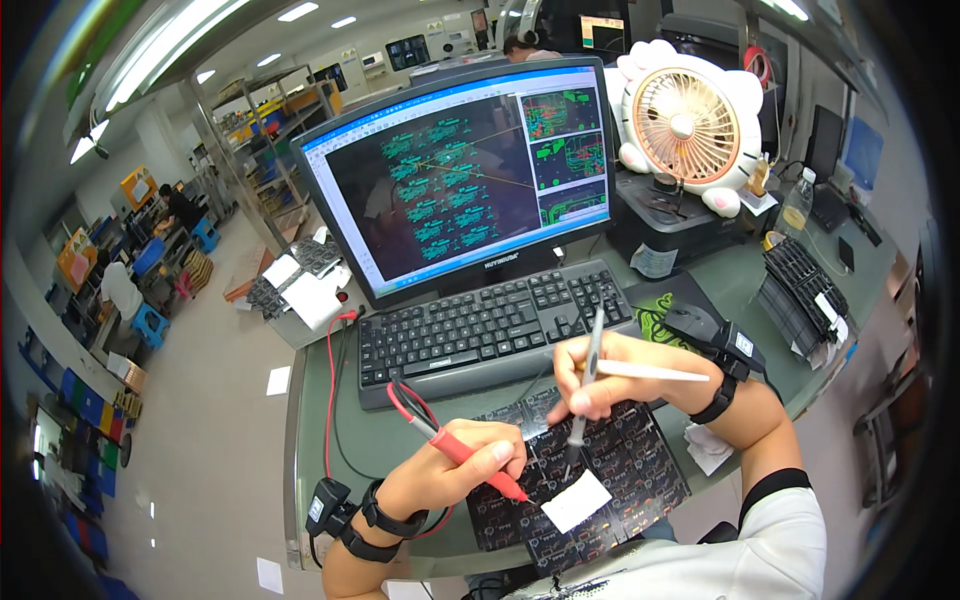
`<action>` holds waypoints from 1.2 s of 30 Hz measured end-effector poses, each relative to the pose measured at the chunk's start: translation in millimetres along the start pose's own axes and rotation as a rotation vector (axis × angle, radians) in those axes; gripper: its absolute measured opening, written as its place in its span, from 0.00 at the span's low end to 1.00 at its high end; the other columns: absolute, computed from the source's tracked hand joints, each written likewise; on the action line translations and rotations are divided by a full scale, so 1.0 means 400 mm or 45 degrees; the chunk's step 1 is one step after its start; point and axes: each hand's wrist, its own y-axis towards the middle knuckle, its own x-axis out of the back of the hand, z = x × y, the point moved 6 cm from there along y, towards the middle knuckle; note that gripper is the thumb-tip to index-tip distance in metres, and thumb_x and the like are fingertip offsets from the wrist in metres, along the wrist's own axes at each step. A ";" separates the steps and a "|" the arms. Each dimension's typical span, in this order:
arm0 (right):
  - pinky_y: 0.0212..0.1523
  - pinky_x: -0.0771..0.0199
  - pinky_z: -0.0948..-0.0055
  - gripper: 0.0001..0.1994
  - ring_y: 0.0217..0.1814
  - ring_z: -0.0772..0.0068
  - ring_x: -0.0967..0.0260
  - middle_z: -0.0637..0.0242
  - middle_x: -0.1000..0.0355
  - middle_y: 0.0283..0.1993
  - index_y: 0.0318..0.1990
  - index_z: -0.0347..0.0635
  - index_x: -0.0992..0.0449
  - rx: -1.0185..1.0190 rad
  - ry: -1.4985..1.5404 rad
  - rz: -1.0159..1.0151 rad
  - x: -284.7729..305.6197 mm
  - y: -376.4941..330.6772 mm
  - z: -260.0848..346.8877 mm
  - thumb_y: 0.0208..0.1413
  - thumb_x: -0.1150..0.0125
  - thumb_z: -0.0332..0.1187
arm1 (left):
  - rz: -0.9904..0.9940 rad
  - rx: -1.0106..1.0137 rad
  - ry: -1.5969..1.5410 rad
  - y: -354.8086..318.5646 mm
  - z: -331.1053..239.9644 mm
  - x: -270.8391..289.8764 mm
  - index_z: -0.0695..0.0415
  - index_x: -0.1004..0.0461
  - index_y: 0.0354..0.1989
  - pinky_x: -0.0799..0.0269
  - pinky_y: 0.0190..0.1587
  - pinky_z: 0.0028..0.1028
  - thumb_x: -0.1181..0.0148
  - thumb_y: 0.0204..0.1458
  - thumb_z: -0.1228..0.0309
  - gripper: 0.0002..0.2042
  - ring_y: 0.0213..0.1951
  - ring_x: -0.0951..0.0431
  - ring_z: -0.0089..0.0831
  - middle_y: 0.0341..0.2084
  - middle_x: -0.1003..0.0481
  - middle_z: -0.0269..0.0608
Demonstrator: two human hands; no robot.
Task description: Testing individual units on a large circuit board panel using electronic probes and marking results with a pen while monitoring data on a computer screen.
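Note:
My left hand (448, 472) is closed around a red test probe (508, 486), its thin metal tip pointing down at a black panel of circuit boards (640, 470). Two slim tools are in my right hand (625, 365): a grey pen-like probe with a black lower end (577, 431), tilted down toward the panel, and a white tapered stick (655, 371) pointing right. Whether the probe tips touch the panel is too small to tell. A blank white slip of paper (577, 502) lies on the boards near both tips. Black straps circle both wrists.
Behind my hands are a black keyboard (490, 325) and a monitor (430, 190) showing board layouts. A mouse (692, 325), a white fan (690, 125), a bottle (797, 205) and stacked dark boards (800, 290) stand right. A red cable (330, 410) runs down the left side.

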 end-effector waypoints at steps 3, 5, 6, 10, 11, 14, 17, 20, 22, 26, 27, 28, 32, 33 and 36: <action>0.26 0.36 0.82 0.13 0.26 0.84 0.35 0.71 0.31 0.26 0.34 0.41 0.33 -0.044 -0.051 0.132 -0.010 -0.007 -0.012 0.56 0.34 0.36 | -0.024 -0.064 -0.045 0.001 0.001 -0.002 0.64 0.32 0.25 0.36 0.33 0.33 0.61 0.63 0.65 0.18 0.26 0.33 0.36 0.21 0.31 0.43; 0.26 0.36 0.82 0.13 0.27 0.85 0.35 0.72 0.32 0.26 0.35 0.41 0.32 -0.019 -0.077 0.139 -0.009 -0.008 -0.012 0.56 0.34 0.36 | -0.026 -0.070 -0.041 0.004 0.008 -0.003 0.63 0.32 0.25 0.36 0.33 0.33 0.62 0.62 0.65 0.18 0.26 0.33 0.36 0.21 0.31 0.43; 0.26 0.36 0.82 0.13 0.27 0.85 0.35 0.72 0.32 0.26 0.35 0.41 0.32 -0.021 -0.073 0.140 -0.009 -0.009 -0.014 0.56 0.34 0.36 | -0.030 -0.075 -0.033 0.003 0.010 -0.003 0.63 0.32 0.25 0.36 0.33 0.33 0.62 0.62 0.65 0.18 0.26 0.33 0.36 0.21 0.31 0.43; 0.27 0.37 0.82 0.12 0.28 0.86 0.36 0.73 0.32 0.26 0.35 0.41 0.32 -0.001 -0.014 0.107 -0.011 -0.017 -0.016 0.57 0.34 0.36 | -0.048 -0.036 -0.047 -0.005 0.019 -0.005 0.63 0.32 0.25 0.36 0.34 0.32 0.63 0.62 0.66 0.18 0.27 0.32 0.36 0.22 0.30 0.43; 0.27 0.37 0.83 0.12 0.28 0.86 0.36 0.74 0.32 0.27 0.36 0.41 0.32 0.018 0.001 0.092 -0.014 -0.021 -0.016 0.57 0.34 0.36 | -0.095 -0.035 -0.051 -0.009 0.016 -0.002 0.63 0.31 0.26 0.35 0.34 0.32 0.63 0.62 0.65 0.18 0.27 0.31 0.35 0.23 0.30 0.42; 0.30 0.37 0.82 0.11 0.30 0.86 0.36 0.74 0.31 0.29 0.36 0.40 0.31 0.000 -0.017 0.094 -0.022 -0.027 -0.009 0.57 0.35 0.35 | -0.214 -0.008 -0.091 -0.037 0.023 0.013 0.64 0.30 0.27 0.35 0.34 0.31 0.63 0.61 0.62 0.20 0.28 0.31 0.32 0.25 0.29 0.42; 0.32 0.35 0.81 0.11 0.32 0.86 0.35 0.73 0.31 0.30 0.37 0.39 0.30 0.010 -0.017 0.098 -0.026 -0.032 -0.005 0.57 0.35 0.35 | -0.296 0.055 -0.200 -0.060 0.036 0.024 0.64 0.29 0.29 0.35 0.35 0.29 0.63 0.61 0.56 0.23 0.29 0.30 0.28 0.27 0.28 0.41; 0.34 0.35 0.81 0.11 0.34 0.85 0.35 0.72 0.31 0.32 0.37 0.39 0.30 0.057 -0.062 0.090 -0.028 -0.026 -0.002 0.57 0.35 0.34 | -0.348 0.081 -0.307 -0.074 0.063 0.029 0.64 0.29 0.30 0.35 0.34 0.27 0.62 0.60 0.55 0.23 0.29 0.31 0.27 0.27 0.29 0.41; 0.34 0.34 0.80 0.11 0.35 0.85 0.34 0.72 0.30 0.33 0.37 0.39 0.30 0.092 -0.090 0.069 -0.029 -0.031 0.004 0.57 0.35 0.34 | -0.408 0.087 -0.318 -0.079 0.076 0.032 0.64 0.28 0.31 0.36 0.35 0.27 0.63 0.60 0.54 0.24 0.28 0.32 0.26 0.28 0.28 0.41; 0.35 0.34 0.80 0.11 0.36 0.84 0.34 0.72 0.31 0.34 0.37 0.39 0.30 0.040 -0.009 -0.013 -0.021 -0.042 0.009 0.57 0.34 0.34 | -0.488 0.168 -0.372 -0.086 0.084 0.032 0.65 0.28 0.32 0.36 0.34 0.26 0.65 0.61 0.53 0.26 0.28 0.32 0.25 0.29 0.28 0.41; 0.34 0.34 0.79 0.10 0.36 0.84 0.34 0.72 0.31 0.34 0.38 0.40 0.29 0.006 0.010 -0.013 -0.020 -0.044 0.008 0.57 0.35 0.34 | -0.492 0.133 -0.362 -0.087 0.089 0.035 0.65 0.28 0.33 0.35 0.34 0.26 0.65 0.62 0.53 0.26 0.28 0.31 0.24 0.30 0.28 0.42; 0.33 0.35 0.79 0.10 0.35 0.84 0.34 0.73 0.31 0.33 0.38 0.40 0.29 -0.026 -0.003 0.020 -0.023 -0.044 0.012 0.57 0.35 0.34 | -0.496 0.097 -0.352 -0.088 0.090 0.037 0.65 0.29 0.33 0.35 0.34 0.25 0.66 0.62 0.53 0.26 0.28 0.30 0.24 0.30 0.28 0.42; 0.33 0.36 0.79 0.11 0.34 0.85 0.35 0.73 0.30 0.32 0.38 0.39 0.29 0.018 -0.238 0.050 -0.023 -0.044 0.010 0.56 0.34 0.35 | -0.568 0.124 -0.411 -0.082 0.081 0.035 0.65 0.30 0.33 0.34 0.32 0.22 0.66 0.64 0.51 0.27 0.27 0.30 0.23 0.31 0.29 0.42; 0.33 0.36 0.79 0.11 0.34 0.85 0.35 0.73 0.30 0.32 0.38 0.39 0.29 0.018 -0.238 0.052 -0.023 -0.048 0.007 0.56 0.34 0.35 | -0.541 0.132 -0.431 -0.086 0.084 0.035 0.65 0.30 0.33 0.34 0.31 0.22 0.66 0.64 0.49 0.28 0.26 0.30 0.22 0.31 0.29 0.42; 0.33 0.36 0.79 0.12 0.34 0.85 0.35 0.74 0.31 0.32 0.37 0.39 0.29 0.006 -0.140 0.046 -0.024 -0.057 -0.007 0.56 0.33 0.35 | -0.527 0.185 -0.445 -0.084 0.082 0.036 0.64 0.30 0.32 0.28 0.37 0.27 0.64 0.62 0.42 0.32 0.21 0.33 0.21 0.31 0.31 0.42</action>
